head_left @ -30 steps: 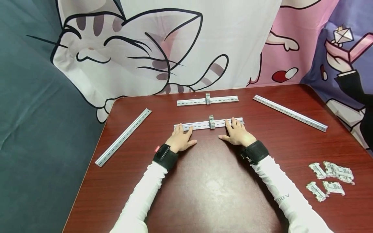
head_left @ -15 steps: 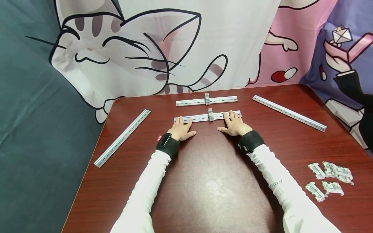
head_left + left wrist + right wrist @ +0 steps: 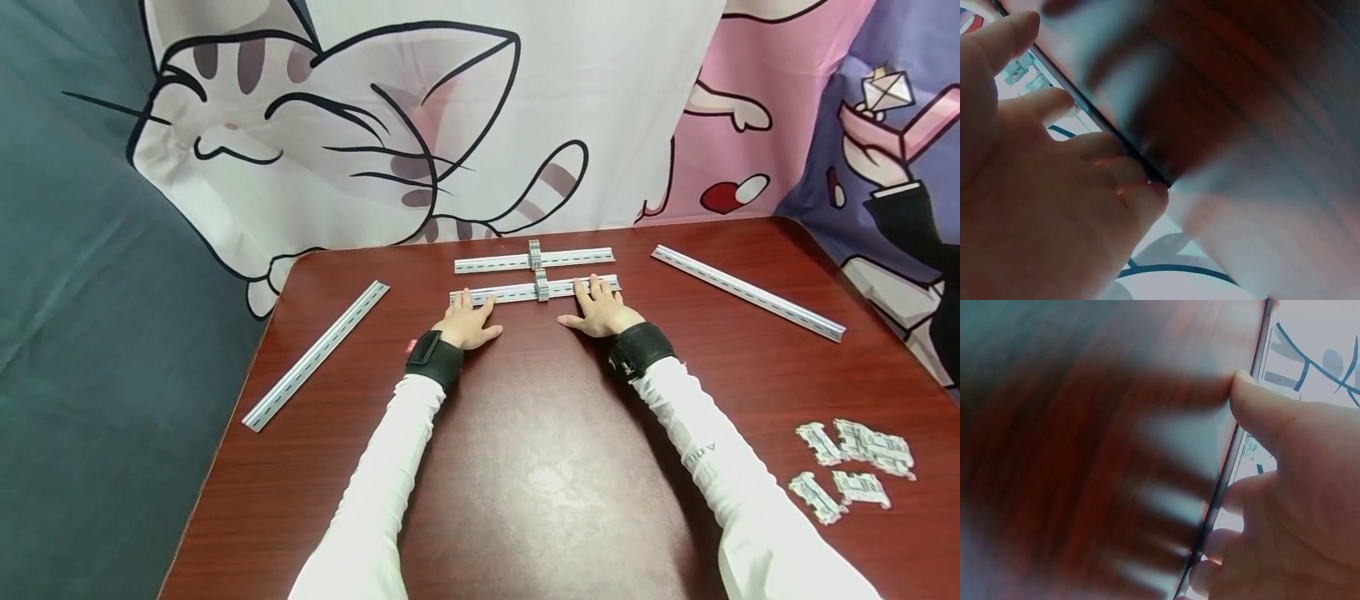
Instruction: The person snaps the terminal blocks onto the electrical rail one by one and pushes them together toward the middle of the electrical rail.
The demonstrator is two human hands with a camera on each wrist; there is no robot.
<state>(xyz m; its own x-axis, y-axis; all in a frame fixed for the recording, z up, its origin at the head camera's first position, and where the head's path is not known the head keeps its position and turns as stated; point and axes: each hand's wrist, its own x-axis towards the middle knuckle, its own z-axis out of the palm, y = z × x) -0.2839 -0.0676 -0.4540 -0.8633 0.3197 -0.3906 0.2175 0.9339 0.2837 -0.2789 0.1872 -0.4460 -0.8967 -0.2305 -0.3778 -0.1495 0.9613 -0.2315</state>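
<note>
A slotted metal DIN rail (image 3: 508, 293) lies crosswise on the table with a small group of grey terminal blocks (image 3: 542, 285) mounted near its middle. My left hand (image 3: 467, 323) has its fingers laid on the left end of this rail, thumb spread toward the middle. At the right end, my right hand (image 3: 603, 312) rests its fingers on the rail in the same way. Just behind lies a second DIN rail (image 3: 491, 265), also carrying terminal blocks (image 3: 535, 254). Both wrist views show the outstretched fingers along the rail's dark edge.
One bare DIN rail (image 3: 318, 354) lies slanted at the left, another (image 3: 750, 292) at the right. Several loose terminal blocks (image 3: 862, 446) lie flat at the right front. A printed curtain (image 3: 622, 117) hangs behind the table's (image 3: 510, 500) far edge.
Both hands have slid the near rail with its terminal blocks away from the body, narrowing the gap to the rail behind. The other rails and the loose blocks stay put.
</note>
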